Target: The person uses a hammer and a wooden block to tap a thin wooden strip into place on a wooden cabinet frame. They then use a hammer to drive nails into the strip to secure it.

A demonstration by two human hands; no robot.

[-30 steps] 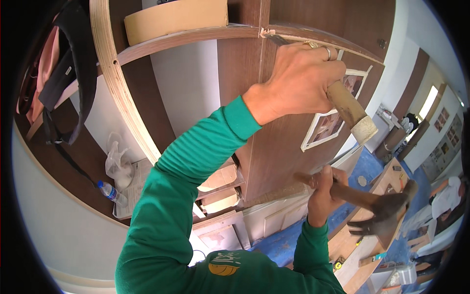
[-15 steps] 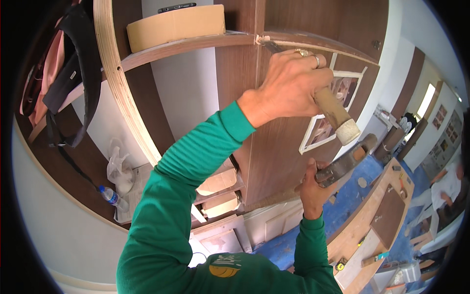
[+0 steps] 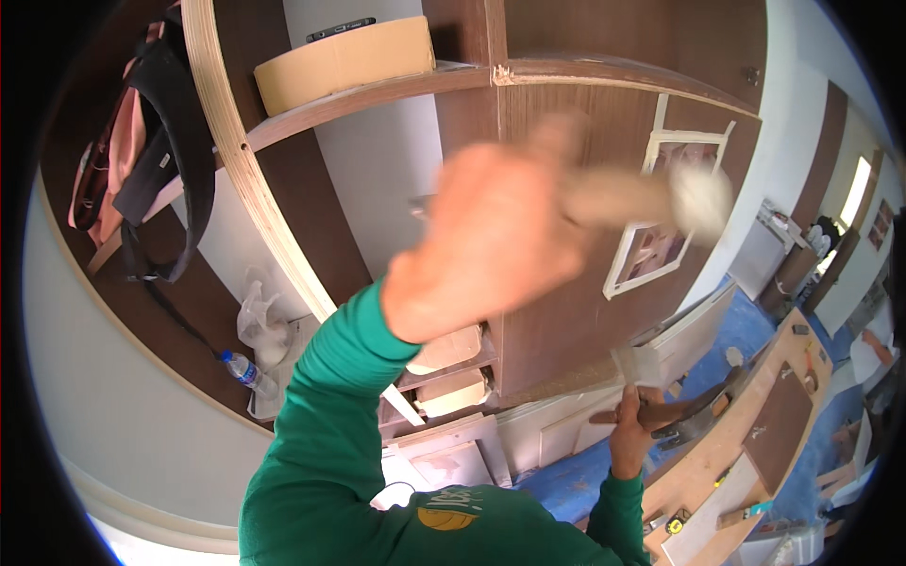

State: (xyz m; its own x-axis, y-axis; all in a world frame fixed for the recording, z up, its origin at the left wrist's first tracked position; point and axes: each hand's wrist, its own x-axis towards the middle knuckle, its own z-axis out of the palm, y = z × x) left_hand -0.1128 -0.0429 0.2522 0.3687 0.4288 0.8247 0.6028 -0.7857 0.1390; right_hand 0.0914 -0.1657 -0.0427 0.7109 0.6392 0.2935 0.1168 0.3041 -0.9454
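My left hand, smeared by motion, is closed round a chisel in front of the cabinet. The chisel's handle points right and ends in a pale, worn butt; a bit of what looks like its blade shows left of the hand. Lower right, my right hand grips a hammer with a wooden handle and dark metal head, held well apart from the chisel. Above my left hand, a rough, chipped notch marks the brown cabinet edge where shelf and upright meet. Neither tool touches it.
A cardboard box with a dark phone-like object on top sits on the upper shelf. A pale wooden post stands left, near a hanging bag and a water bottle. A workbench with tools stands right; a person is beyond it.
My left hand has drawn the chisel away from the notched cabinet edge, down and towards me. My right hand has lowered the hammer. The view has shifted slightly.
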